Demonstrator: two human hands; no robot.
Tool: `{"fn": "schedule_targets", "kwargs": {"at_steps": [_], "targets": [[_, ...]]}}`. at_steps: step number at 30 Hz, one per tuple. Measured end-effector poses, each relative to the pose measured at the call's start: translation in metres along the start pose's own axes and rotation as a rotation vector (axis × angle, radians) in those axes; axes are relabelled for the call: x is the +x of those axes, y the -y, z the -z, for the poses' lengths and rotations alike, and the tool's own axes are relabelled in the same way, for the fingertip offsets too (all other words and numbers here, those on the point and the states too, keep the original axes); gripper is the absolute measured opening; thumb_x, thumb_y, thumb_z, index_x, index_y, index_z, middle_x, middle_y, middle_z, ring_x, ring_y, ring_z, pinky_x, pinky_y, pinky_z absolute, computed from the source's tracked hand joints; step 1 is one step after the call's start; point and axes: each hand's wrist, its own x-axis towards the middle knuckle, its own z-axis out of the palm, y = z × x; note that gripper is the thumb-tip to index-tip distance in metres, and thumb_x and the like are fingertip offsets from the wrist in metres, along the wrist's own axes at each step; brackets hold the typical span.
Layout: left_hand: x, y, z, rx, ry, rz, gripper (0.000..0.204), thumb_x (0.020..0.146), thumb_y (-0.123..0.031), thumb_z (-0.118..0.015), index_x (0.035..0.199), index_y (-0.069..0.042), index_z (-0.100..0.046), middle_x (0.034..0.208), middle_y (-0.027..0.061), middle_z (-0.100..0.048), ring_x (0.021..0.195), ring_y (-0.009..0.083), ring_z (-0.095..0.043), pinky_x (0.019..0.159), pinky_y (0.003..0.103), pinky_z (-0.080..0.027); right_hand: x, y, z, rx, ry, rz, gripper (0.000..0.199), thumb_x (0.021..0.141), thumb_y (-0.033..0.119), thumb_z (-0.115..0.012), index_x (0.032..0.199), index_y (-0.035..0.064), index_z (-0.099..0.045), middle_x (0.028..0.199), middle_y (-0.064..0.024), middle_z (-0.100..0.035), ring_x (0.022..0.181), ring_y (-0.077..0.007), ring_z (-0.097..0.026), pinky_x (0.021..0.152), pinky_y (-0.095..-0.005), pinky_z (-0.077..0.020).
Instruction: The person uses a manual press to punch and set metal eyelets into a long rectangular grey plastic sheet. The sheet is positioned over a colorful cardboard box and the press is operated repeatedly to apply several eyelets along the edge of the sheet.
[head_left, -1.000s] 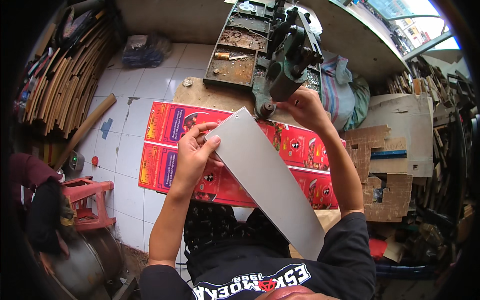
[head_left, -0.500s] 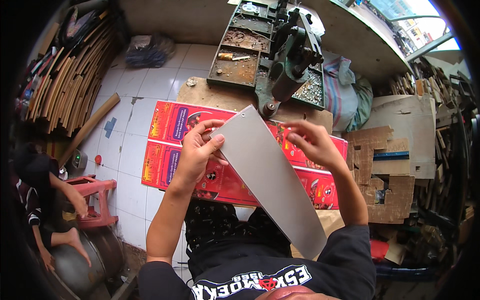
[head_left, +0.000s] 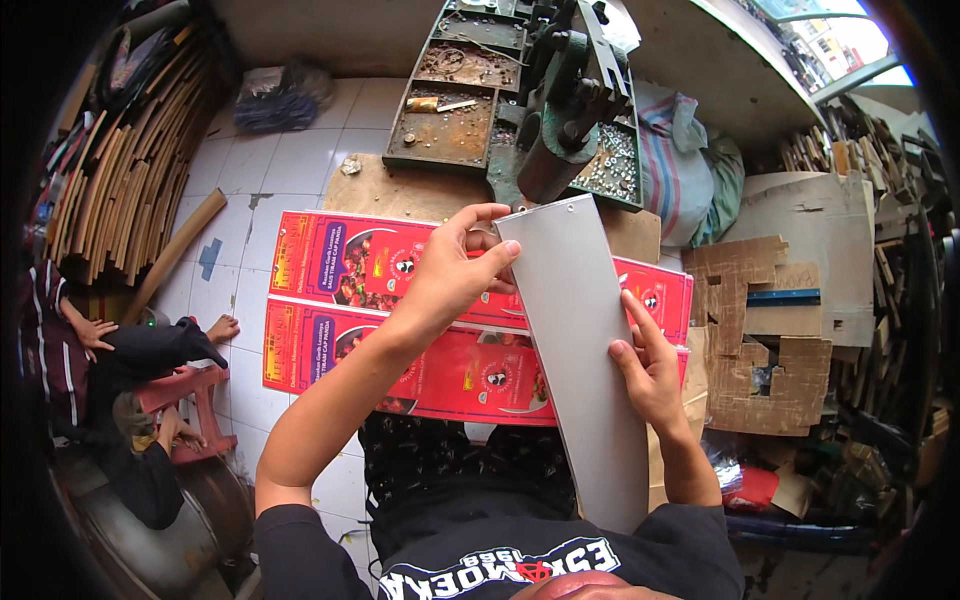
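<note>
A long grey panel (head_left: 583, 340) slants from just below the green press (head_left: 555, 150) down toward my torso, its pale flat face up. A small metal eyelet sits near its far right corner. My left hand (head_left: 468, 262) pinches the panel's far left edge, thumb on the face and fingers partly hidden. On the opposite long edge, my right hand (head_left: 650, 372) grips it, thumb on the face, fingers along and partly behind the edge. Under the panel lie red printed boards (head_left: 440, 375) in two rows on the worktable, partly covered by the panel and my arms.
Divided trays (head_left: 440, 135) of small metal parts flank the press. Cardboard pieces (head_left: 780, 390) and stacked strips stand at right; more strips (head_left: 140, 170) lean at left. Another person's hand (head_left: 95, 335) shows beside a red stool (head_left: 205, 410). A striped sack (head_left: 675, 180) sits behind.
The panel's far end has swung right and the panel stands straighter. My right hand, apart from it before, now grips its right edge. The other person at left has shifted position.
</note>
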Motion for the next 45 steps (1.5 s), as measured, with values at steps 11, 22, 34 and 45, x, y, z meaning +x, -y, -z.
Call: {"fn": "schedule_targets", "kwargs": {"at_steps": [11, 22, 34, 45], "targets": [[0.016, 0.015, 0.006, -0.040, -0.027, -0.042, 0.052, 0.091, -0.003, -0.064, 0.138, 0.004, -0.044, 0.091, 0.0085, -0.065, 0.083, 0.0133, -0.066, 0.070, 0.029, -0.061, 0.019, -0.001, -0.003, -0.018, -0.052, -0.025, 0.056, 0.095, 0.000, -0.059, 0.147, 0.0003, -0.040, 0.124, -0.0177, -0.064, 0.100, -0.0134, -0.064, 0.085, -0.0266, -0.0522], [0.017, 0.014, 0.009, -0.066, -0.028, -0.039, 0.051, 0.090, -0.002, -0.065, 0.137, 0.003, -0.045, 0.087, 0.0057, -0.062, 0.078, 0.0122, -0.066, 0.069, 0.028, -0.061, 0.021, 0.003, -0.005, -0.020, -0.038, -0.054, 0.056, 0.095, 0.000, -0.059, 0.148, 0.0004, -0.039, 0.127, -0.0183, -0.062, 0.101, -0.0129, -0.063, 0.086, -0.0264, -0.0516], [0.017, 0.016, 0.010, -0.098, -0.034, -0.038, 0.047, 0.090, -0.003, -0.066, 0.133, 0.000, -0.049, 0.086, 0.0081, -0.065, 0.074, 0.0135, -0.066, 0.067, 0.029, -0.062, 0.020, 0.002, -0.006, -0.036, -0.044, -0.054, 0.056, 0.095, 0.000, -0.059, 0.147, 0.0012, -0.040, 0.121, -0.0161, -0.065, 0.098, -0.0109, -0.062, 0.084, -0.0254, -0.0518], [0.017, 0.018, 0.010, -0.080, -0.043, -0.057, 0.047, 0.089, -0.003, -0.065, 0.133, 0.001, -0.048, 0.085, 0.0082, -0.065, 0.074, 0.0136, -0.066, 0.065, 0.029, -0.061, 0.017, 0.008, -0.006, 0.027, -0.030, -0.087, 0.055, 0.095, 0.000, -0.058, 0.147, 0.0012, -0.040, 0.112, -0.0126, -0.066, 0.093, -0.0105, -0.062, 0.083, -0.0251, -0.0511]]}}
